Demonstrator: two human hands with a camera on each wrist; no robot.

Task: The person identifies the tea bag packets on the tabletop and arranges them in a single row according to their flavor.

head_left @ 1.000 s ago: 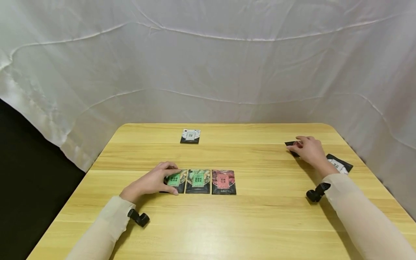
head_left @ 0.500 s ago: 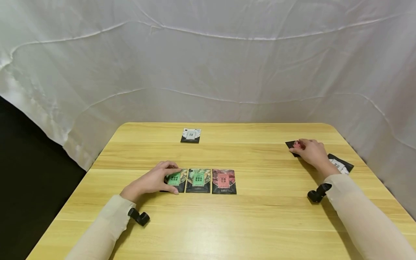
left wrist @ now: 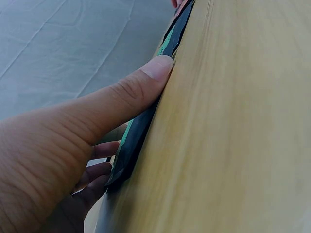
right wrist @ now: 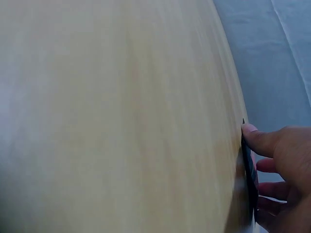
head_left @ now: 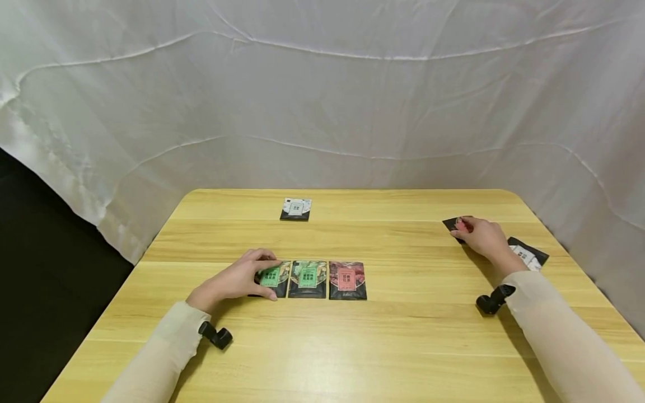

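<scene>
In the head view my left hand (head_left: pixel 237 281) spans a black-and-green tea sachet (head_left: pixel 272 278), the leftmost of a row of three. The left wrist view shows the thumb (left wrist: pixel 158 68) along this sachet's near edge and the other fingers at its far side. To its right lie a second green tea sachet (head_left: pixel 308 278) and a red tea sachet (head_left: pixel 347 281), both flat. At the far right my right hand (head_left: pixel 485 238) pinches another red tea sachet (head_left: pixel 453 226), which sits askew and is partly covered by the fingers. Its dark edge shows in the right wrist view.
A white-and-black sachet (head_left: pixel 295 209) lies near the back edge of the wooden table (head_left: pixel 322 347). Another white sachet (head_left: pixel 526 254) lies beside my right wrist, partly hidden by the arm. A pale curtain (head_left: pixel 322 112) hangs behind the table.
My right hand has moved slightly towards me and right, and more of the red sachet's front shows between its fingers. The left hand and the row have stayed in place.
</scene>
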